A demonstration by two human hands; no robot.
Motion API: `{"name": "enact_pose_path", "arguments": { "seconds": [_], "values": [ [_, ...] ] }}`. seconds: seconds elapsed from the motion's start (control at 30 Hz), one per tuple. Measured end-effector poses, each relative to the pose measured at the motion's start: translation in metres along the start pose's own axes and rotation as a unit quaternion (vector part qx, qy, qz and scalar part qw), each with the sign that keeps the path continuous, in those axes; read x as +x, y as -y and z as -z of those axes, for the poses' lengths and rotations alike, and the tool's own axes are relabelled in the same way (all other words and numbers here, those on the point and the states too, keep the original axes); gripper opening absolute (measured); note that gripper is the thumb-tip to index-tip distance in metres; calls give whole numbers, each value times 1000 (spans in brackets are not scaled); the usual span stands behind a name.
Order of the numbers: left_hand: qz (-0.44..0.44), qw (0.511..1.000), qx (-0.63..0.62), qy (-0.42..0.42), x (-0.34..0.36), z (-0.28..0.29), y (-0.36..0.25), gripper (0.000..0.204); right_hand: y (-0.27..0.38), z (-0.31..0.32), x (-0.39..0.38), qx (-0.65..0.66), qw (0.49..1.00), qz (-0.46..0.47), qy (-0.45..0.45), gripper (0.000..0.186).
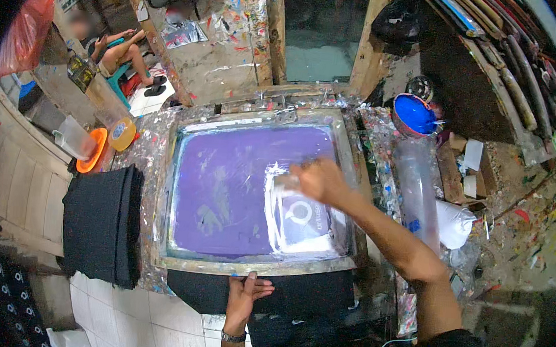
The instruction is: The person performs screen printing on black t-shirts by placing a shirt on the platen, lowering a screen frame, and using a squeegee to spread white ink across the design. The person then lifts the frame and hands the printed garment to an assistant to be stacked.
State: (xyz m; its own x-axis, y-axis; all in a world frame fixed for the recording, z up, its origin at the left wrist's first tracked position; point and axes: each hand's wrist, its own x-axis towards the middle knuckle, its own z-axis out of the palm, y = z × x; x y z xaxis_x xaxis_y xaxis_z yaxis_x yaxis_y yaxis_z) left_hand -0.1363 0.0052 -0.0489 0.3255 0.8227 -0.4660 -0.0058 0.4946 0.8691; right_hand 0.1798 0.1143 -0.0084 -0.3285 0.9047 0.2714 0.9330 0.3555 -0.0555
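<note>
Bench, fingers at frame edge, room leftward

Framed screen: one, centre
Blue paint tub: one, 2 o'clock
Black cloth stack: one, 8 o'clock
Bare hands: two

Workshop; framed screen, paint-spattered bench

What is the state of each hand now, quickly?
Left hand: open, at the near edge of the screen frame.
Right hand: closed; blur hides what it holds, if anything.
</note>
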Motion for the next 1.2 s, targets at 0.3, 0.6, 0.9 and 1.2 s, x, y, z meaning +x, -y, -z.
{"name": "enact_pose_path", "arguments": {
  "seconds": [0.3, 0.6, 0.9, 1.2],
  "values": [
    [53, 998, -24, -4, -3, 10, 10, 42, 86, -7, -80, -52, 997, -36, -45, 20],
    [-11, 999, -38, 5, 4, -4, 3, 38, 113, 30, -102, 6, 998, -58, -2, 37],
    [-245, 968, 52, 33, -39, -7, -95, 47, 124, 117, -63, -104, 943, -132, -288, 53],
    [-244, 578, 752, -201, 62, 172, -81, 84, 52, 279, 77, -101, 961, -193, -169, 71]
  ]
}}
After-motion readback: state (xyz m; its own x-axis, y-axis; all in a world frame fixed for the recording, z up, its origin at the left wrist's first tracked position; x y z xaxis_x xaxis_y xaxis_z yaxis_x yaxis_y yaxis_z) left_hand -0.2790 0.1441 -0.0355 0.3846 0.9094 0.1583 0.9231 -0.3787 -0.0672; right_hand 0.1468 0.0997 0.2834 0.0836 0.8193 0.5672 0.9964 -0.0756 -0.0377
